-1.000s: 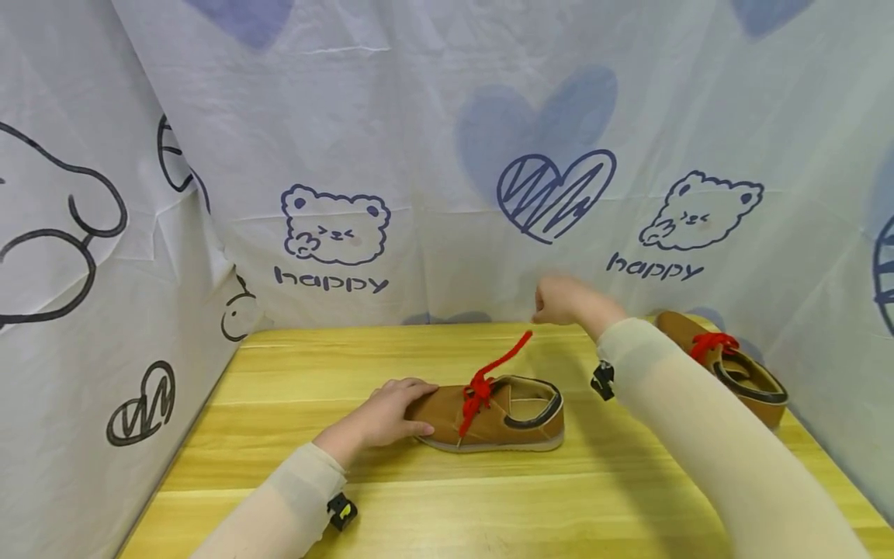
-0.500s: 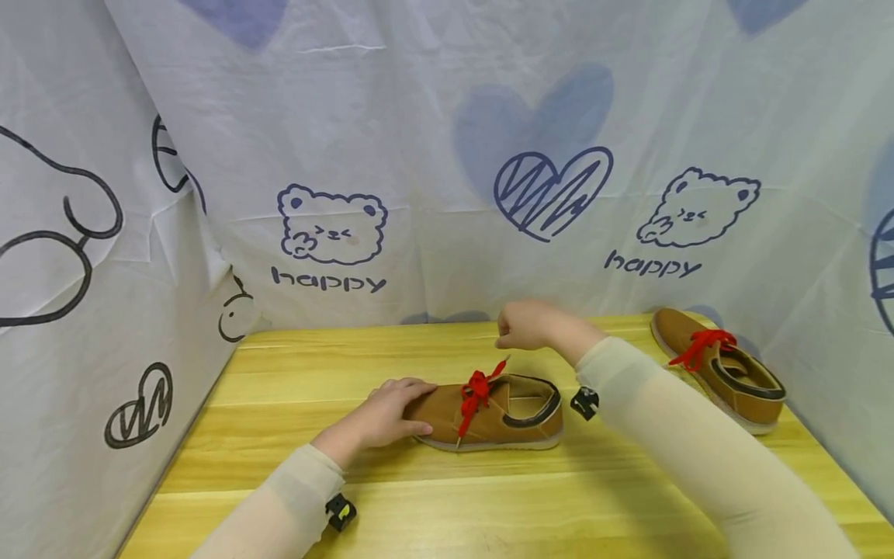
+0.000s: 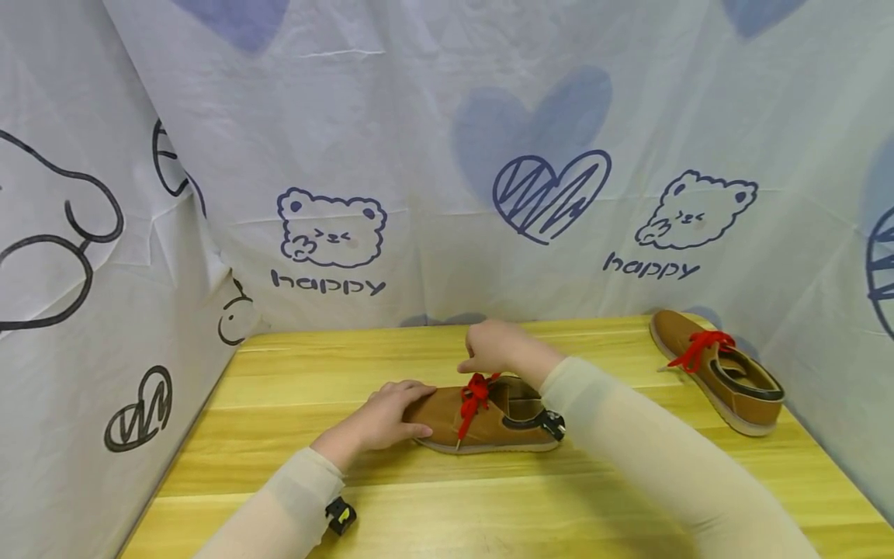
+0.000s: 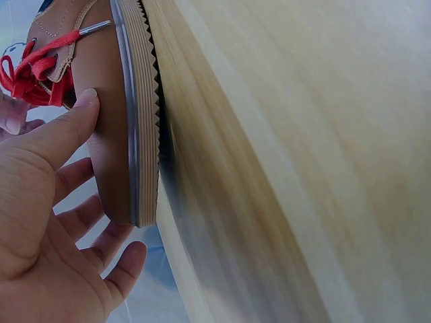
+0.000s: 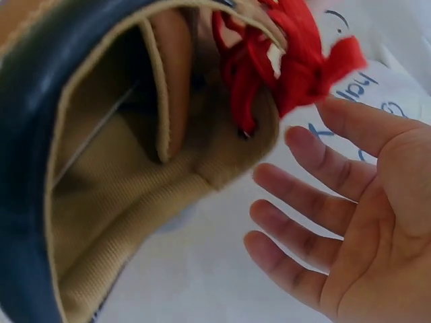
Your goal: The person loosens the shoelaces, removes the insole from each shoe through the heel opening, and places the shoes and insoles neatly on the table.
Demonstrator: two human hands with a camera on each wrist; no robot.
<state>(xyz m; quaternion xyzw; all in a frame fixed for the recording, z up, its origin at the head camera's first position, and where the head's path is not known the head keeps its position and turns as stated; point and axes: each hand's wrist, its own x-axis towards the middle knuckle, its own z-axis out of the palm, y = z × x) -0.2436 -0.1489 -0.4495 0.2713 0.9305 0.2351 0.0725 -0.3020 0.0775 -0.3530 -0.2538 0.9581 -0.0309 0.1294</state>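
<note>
A brown shoe [image 3: 443,413] stands on the wooden table, toe to the left. Its red lace [image 3: 475,393] is tied in a knot with loops at the front of the opening. My left hand [image 3: 384,415] grips the toe; in the left wrist view its thumb [image 4: 71,124] lies along one side and the fingers reach round the far side. Above the lace is my right hand [image 3: 504,348]. In the right wrist view its fingers are spread and loosely bent with nothing between them, the uppermost fingertip right at the red loops [image 5: 303,60].
A second brown shoe [image 3: 747,400] with a tied red lace stands at the table's [image 3: 628,505] back right. A white cloth [image 3: 433,155] printed with hearts and bears hangs behind and along the sides.
My right hand has moved left and down toward the knot. The lace end that stretched up toward it has dropped to the shoe. My left hand stays on the toe.
</note>
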